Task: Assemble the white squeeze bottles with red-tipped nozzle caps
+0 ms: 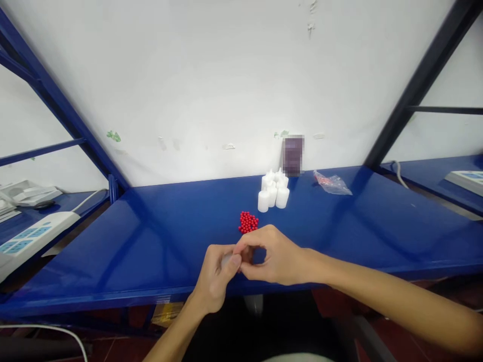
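Observation:
Over the front part of the blue table, my two hands meet with their fingertips together. My left hand (217, 276) is closed around a small white object (225, 260), mostly hidden by the fingers. My right hand (273, 256) makes a pinch at the left fingertips; whatever it pinches is too covered to name. Just beyond the hands lies a loose cluster of small red balls (248, 222). Behind it, slightly right, several white bottles (282, 197) stand upright in a group, some with pointed tips.
A clear plastic bag (334, 184) with something red inside lies at the back right. A pixelated dark panel (293, 155) leans on the wall. White power strips (41, 232) flank the blue table (158, 226) at left and right. Blue frame posts rise on both sides.

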`<state>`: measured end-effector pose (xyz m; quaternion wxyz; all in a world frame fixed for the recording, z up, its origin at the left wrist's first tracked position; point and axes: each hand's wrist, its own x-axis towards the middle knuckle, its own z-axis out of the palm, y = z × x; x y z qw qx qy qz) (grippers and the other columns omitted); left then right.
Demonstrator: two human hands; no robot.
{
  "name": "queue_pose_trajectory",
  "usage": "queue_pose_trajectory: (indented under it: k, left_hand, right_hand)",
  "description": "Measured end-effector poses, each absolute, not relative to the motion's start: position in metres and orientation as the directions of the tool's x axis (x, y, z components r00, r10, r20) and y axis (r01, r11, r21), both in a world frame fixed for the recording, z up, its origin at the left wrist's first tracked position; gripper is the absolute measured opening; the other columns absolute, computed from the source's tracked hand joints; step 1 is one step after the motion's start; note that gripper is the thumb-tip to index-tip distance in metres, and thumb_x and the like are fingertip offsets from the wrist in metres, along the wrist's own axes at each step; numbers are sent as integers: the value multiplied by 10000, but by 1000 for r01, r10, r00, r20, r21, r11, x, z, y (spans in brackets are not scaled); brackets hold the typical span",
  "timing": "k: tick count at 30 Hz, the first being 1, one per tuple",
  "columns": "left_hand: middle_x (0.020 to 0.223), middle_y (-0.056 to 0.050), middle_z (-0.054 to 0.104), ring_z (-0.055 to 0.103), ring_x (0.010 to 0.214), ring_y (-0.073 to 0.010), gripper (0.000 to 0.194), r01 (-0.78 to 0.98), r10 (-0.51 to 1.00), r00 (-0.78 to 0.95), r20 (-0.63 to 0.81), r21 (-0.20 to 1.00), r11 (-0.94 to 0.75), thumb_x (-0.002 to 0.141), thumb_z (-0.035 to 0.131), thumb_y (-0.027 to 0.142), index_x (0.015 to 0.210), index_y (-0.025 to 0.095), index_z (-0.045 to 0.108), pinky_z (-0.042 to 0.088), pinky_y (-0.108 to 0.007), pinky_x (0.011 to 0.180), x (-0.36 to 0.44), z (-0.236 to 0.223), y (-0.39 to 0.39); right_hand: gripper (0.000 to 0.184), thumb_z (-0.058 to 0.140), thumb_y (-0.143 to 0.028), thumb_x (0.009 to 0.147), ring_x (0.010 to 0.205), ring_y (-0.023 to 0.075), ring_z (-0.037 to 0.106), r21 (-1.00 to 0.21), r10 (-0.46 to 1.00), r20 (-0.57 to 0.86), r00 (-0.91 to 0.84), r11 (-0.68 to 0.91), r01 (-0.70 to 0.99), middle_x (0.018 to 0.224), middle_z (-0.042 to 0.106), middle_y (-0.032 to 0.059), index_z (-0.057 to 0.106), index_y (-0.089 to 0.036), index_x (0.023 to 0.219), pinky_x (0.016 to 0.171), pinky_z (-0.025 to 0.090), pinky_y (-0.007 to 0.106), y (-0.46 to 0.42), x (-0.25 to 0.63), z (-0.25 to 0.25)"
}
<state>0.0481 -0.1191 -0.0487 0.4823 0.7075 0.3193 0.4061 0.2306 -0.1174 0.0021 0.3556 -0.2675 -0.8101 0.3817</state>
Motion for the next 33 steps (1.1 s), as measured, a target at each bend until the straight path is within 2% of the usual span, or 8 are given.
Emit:
queue_pose_trajectory:
  k: [5,9,12,15,19,23,26,33]
  left_hand:
    - [607,-8,372,319,593,-134,536,103,855,412,316,916,-389,896,442,624,608,173,448,273,-284,552,46,-56,-118]
    - [553,-2,399,346,543,-137,520,80,910,263,321,933,-352,937,316,568,616,186,461,299,-284,549,47,-57,-115]
    - [596,-3,463,411,563,-149,400,169,938,225,265,937,-305,963,283,416,710,190,494,332,-278,569,51,-51,-116]
    - [677,0,500,446,635,-153,285,418,908,275,316,811,-409,976,347,325,781,194,509,336,-280,625,57,-44,-121]
    - [712,-9,545,480,656,-156,307,532,868,358,343,689,-492,999,328,298,775,197,510,327,-285,635,62,-41,-127]
    - [610,10,500,457,574,-140,338,434,905,297,303,802,-411,973,332,295,709,193,518,329,-273,575,52,-40,-121]
    - [605,24,478,467,546,-123,311,274,938,190,291,901,-335,952,348,304,721,190,522,370,-250,544,39,-37,-109]
    - [587,46,479,414,413,-98,252,167,954,76,291,939,-300,913,326,294,781,194,516,321,-231,423,25,-38,-93]
  right_hand:
    - [34,634,-200,807,593,109,591,-659,573,520,-633,741,128,681,664,-7,656,-186,828,584,490,230,-112,224,-7]
    - [72,653,-240,816,588,108,601,-754,655,475,-588,648,112,667,658,-12,648,-173,842,584,494,230,-89,230,14]
    - [75,658,-221,818,630,113,603,-736,780,437,-448,596,321,708,664,3,655,-153,848,628,482,242,-54,228,29]
    - [62,628,-152,829,610,114,574,-521,774,328,-542,627,579,666,656,9,687,-133,821,651,430,258,-16,211,21]
    - [131,640,-202,851,678,137,587,-407,773,214,-597,626,665,742,675,38,724,-129,921,660,405,257,11,186,-3]
    - [222,642,-296,870,682,151,585,-353,789,219,-574,612,707,734,667,26,716,-156,1025,661,393,268,5,194,2]
    - [155,661,-301,835,642,164,582,-254,775,85,-626,625,738,670,652,32,738,-172,877,617,392,279,-11,212,19]
    - [88,691,-237,778,691,205,642,-136,772,-119,-625,611,780,775,714,79,756,-181,799,580,406,293,-28,216,31]
